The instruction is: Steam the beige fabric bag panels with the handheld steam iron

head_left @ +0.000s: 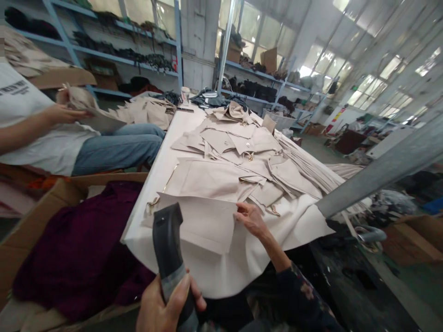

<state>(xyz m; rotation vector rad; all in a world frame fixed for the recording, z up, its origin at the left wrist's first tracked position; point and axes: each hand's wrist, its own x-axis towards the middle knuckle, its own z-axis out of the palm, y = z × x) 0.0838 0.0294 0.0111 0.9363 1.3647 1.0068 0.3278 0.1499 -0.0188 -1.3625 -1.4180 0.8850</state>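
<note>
My left hand [162,304] is closed around the grip of a black handheld tool [168,230] with a curved, blunt head and grey wrapping lower down. What kind of tool it is, I cannot tell. Its head stands in front of a flat beige panel [204,221] of leather-like material at the near end of the table. At that panel's right upper corner, the fingers of my right hand [251,219] pinch its edge. Behind lies a larger beige piece [207,177] with a gold zipper edge. A small gold-coloured clasp [152,203] rests at the panel's left.
Beige pieces [238,136] are heaped along the white-covered table [159,161]. A slanted metal post [380,166] crosses at right. To the left, a seated person [41,120] handles beige pieces beside a cardboard box [27,216] holding purple cloth [83,249].
</note>
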